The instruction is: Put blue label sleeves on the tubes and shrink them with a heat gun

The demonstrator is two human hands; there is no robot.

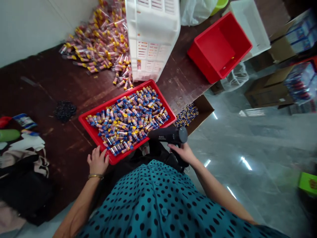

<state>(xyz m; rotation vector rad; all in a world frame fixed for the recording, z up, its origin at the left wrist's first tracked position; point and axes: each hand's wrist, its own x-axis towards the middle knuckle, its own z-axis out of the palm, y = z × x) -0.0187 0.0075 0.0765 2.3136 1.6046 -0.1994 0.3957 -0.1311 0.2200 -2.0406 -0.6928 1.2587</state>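
Note:
A shallow red tray (92,129) sits at the near edge of a dark wooden table (61,86), filled with several small blue, yellow and red labelled tubes (128,117). My left hand (97,161) rests on the tray's near left corner, fingers spread, a bracelet on the wrist. My right hand (184,152) grips the handle of a black heat gun (169,135), its barrel lying level along the tray's near right edge and pointing left.
A pile of clear-wrapped tubes (99,39) lies at the back beside an upright white crate (152,36). An empty red bin (219,46) stands at the right. A cardboard box (198,110) of tubes sits below the table edge. Clothes and bottles lie at left.

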